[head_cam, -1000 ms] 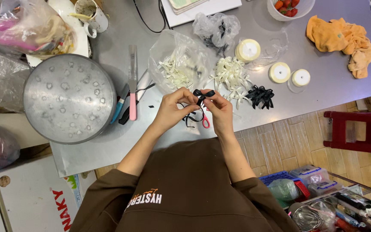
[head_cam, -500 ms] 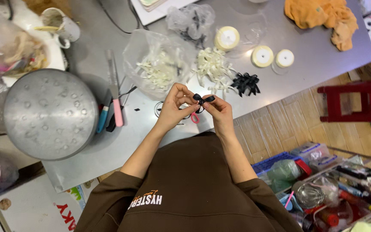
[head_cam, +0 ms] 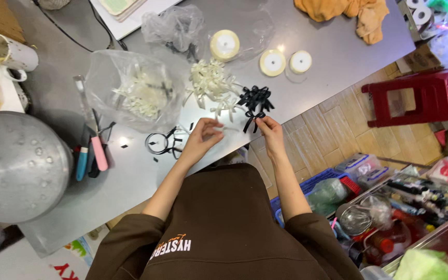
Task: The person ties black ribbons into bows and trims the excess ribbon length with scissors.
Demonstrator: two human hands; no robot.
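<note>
My right hand pinches a small black ribbon bow at the near edge of a pile of black bows on the grey table. A short way to the left, my left hand hovers over the table edge. Its fingers are loosely apart and nothing shows in them. Just left of that hand lies a coil of black ribbon. A heap of cream ribbon bows sits beyond both hands.
A clear bag of cream bows, three cream ribbon rolls, a pink-handled cutter and a big metal lid share the table. An orange cloth lies far right. A red stool and bins of clutter stand on the floor.
My hands have parted. The right hand has carried the black bow to the right, to the black pile, and the left hand has let go of it.
</note>
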